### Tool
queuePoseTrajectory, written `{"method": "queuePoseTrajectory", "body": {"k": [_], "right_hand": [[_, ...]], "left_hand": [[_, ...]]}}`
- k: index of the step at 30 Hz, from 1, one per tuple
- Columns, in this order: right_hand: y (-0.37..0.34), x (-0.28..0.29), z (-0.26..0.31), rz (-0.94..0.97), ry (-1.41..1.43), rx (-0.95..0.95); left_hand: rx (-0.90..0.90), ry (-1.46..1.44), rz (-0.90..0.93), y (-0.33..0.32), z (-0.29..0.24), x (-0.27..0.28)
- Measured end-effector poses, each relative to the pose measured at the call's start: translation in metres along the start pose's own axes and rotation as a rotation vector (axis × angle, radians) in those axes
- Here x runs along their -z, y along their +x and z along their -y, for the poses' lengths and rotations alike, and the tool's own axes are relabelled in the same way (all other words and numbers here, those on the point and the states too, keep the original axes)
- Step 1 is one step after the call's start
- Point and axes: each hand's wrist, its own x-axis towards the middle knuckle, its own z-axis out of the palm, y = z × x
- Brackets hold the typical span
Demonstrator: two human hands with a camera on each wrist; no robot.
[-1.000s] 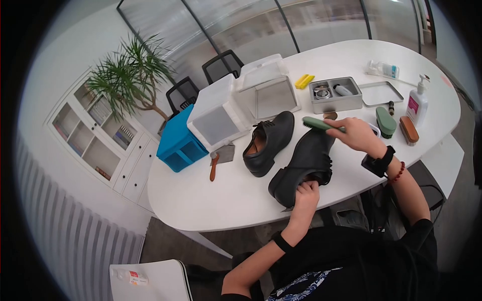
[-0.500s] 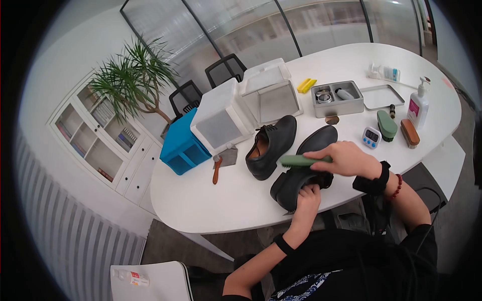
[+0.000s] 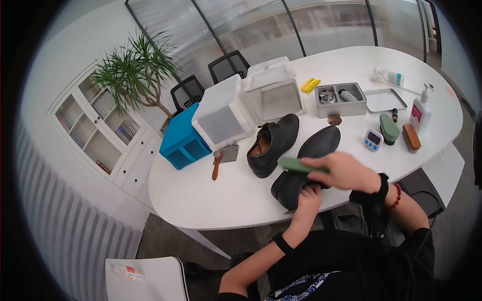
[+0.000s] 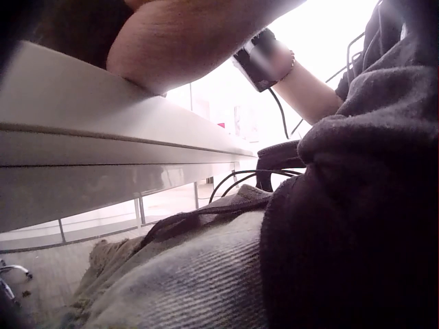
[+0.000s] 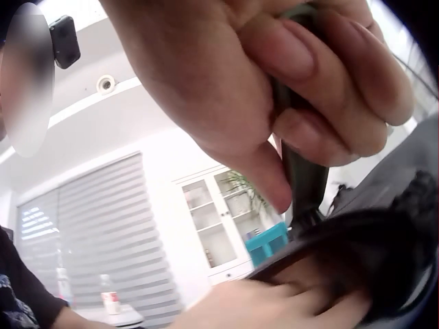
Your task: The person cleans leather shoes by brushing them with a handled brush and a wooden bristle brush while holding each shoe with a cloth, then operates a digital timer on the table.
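Observation:
My right hand (image 3: 346,172) grips a green-handled shoe brush (image 3: 291,164), held across the side of a black leather shoe (image 3: 321,141) near its opening. In the right wrist view, curled fingers (image 5: 336,82) wrap the brush handle (image 5: 306,181), its bristles down at the shoe's rim. My left hand (image 3: 308,199) holds this shoe at its opening, fingers partly hidden inside. The shoe lies tilted near the table's front edge, heel toward me. Its mate, another black lace-up shoe (image 3: 275,145), stands upright just to the left.
Right of the shoes are a timer (image 3: 373,140), a second green brush (image 3: 388,129), a brown brush (image 3: 410,138) and a pump bottle (image 3: 420,108). Behind stands a metal tin (image 3: 341,108). White boxes (image 3: 221,120), a blue box (image 3: 183,143) and a wooden-handled brush (image 3: 217,165) lie left.
The right hand has drawn the brush from the shoe's toe back toward its opening, uncovering the toe and timer. The left hand keeps its hold on the shoe.

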Motion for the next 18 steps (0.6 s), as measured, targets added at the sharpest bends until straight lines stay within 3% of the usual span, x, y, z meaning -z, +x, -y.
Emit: {"method": "queuePoseTrajectory", "body": {"k": [4,6,14,16,18], "right_hand": [[-0.004,0.001,0.014,0.061,-0.091,0.007],[0.003,0.009,-0.009,0.084,-0.120,-0.002],[0.017,0.031,-0.073,-0.175,-0.188,-0.336],[0.016,0.027,-0.063,-0.169,-0.140,-0.343],[0.010,0.013,-0.043,-0.210,-0.177,-0.168]], "left_hand": [[0.010,0.010,-0.044,-0.001,0.001,-0.001],[0.026,-0.005,-0.024,0.001,-0.002,-0.002],[0.007,0.013,0.015,0.003,0.002,0.004],[-0.008,0.022,0.010,0.003,0.003,0.005],[0.007,0.012,0.011,0.002,0.001,0.001]]}}
